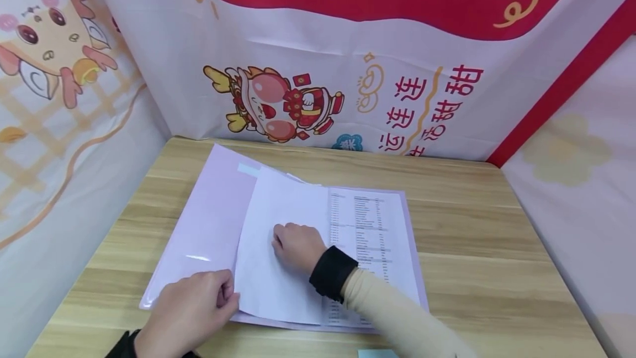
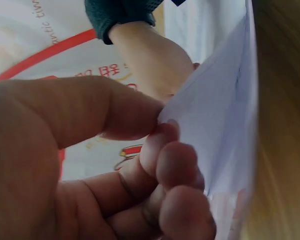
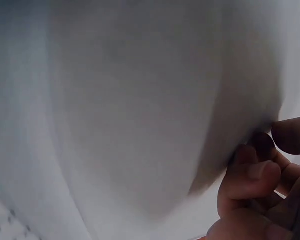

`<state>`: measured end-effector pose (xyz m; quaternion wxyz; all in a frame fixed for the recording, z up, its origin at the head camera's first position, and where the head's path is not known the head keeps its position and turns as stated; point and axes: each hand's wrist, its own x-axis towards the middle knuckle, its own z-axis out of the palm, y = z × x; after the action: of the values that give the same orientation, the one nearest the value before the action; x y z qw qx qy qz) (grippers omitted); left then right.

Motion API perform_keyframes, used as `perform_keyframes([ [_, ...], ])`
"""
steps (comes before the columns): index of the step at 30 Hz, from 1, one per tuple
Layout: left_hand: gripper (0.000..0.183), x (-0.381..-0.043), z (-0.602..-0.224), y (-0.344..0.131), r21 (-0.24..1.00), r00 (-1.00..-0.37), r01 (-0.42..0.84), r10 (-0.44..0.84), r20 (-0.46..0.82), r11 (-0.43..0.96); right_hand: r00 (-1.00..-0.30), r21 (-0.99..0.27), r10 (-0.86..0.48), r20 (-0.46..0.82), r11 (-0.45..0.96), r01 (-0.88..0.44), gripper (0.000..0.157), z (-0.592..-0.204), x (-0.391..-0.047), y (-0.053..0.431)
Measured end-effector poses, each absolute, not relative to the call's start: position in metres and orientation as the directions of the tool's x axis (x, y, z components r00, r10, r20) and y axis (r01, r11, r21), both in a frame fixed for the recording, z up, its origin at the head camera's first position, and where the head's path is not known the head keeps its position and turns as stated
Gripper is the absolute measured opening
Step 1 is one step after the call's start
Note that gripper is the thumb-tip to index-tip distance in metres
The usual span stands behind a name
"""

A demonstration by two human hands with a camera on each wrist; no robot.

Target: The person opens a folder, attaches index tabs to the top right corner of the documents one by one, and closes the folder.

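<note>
A lilac folder [image 1: 213, 198] lies spread on the table, with a blank white page [image 1: 293, 198] over its middle and a printed list page [image 1: 392, 220] at the right. My left hand [image 1: 191, 308] pinches the lower left corner of the white page between thumb and fingertips; in the left wrist view this corner [image 2: 205, 120] is raised. My right hand [image 1: 300, 247] rests on the same page, well in from its left edge. In the right wrist view its curled fingers [image 3: 250, 180] are right at the white sheet, with nothing distinct showing between them.
Wooden table [image 1: 477, 253] extends around the folder. At the front edge a light blue piece [image 1: 377, 353] shows partly. Printed cloth hangs behind [image 1: 298, 32] and at both sides of the table.
</note>
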<state>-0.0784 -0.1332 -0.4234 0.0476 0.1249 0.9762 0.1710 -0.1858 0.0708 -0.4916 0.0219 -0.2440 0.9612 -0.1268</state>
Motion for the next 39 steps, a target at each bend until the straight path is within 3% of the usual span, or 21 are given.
perform_keyframes([
  [6,0.036,-0.088,-0.440,-0.135,0.342,-0.965,0.204,0.247,-0.090,0.917,-0.880,-0.210,-0.474,-0.006,0.861,-0.463,0.016,-0.498,-0.181,0.063],
  [11,0.039,-0.096,-0.456,-0.133,0.297,-0.958,0.265,0.286,-0.029,0.917,-0.878,-0.211,-0.479,-0.018,0.860,-0.465,0.014,-0.504,-0.181,0.063],
  [16,0.073,-0.102,-0.472,-0.132,0.214,-0.928,0.347,0.367,-0.062,0.913,-0.875,-0.212,-0.483,-0.023,0.858,-0.468,0.015,-0.511,-0.182,0.064],
  [19,0.081,-0.103,-0.477,-0.132,0.209,-0.918,0.350,0.379,-0.116,0.913,-0.874,-0.217,-0.484,-0.042,0.858,-0.465,0.016,-0.511,-0.183,0.064],
  [29,0.080,-0.098,-0.477,-0.132,0.204,-0.920,0.354,0.379,-0.098,0.913,-0.875,-0.238,-0.474,-0.097,0.865,-0.442,0.019,-0.500,-0.177,0.062],
  [39,0.067,-0.092,-0.462,-0.126,0.204,-0.939,0.341,0.343,0.030,0.917,-0.876,-0.301,-0.457,-0.155,0.866,-0.399,0.021,-0.461,-0.173,0.074],
])
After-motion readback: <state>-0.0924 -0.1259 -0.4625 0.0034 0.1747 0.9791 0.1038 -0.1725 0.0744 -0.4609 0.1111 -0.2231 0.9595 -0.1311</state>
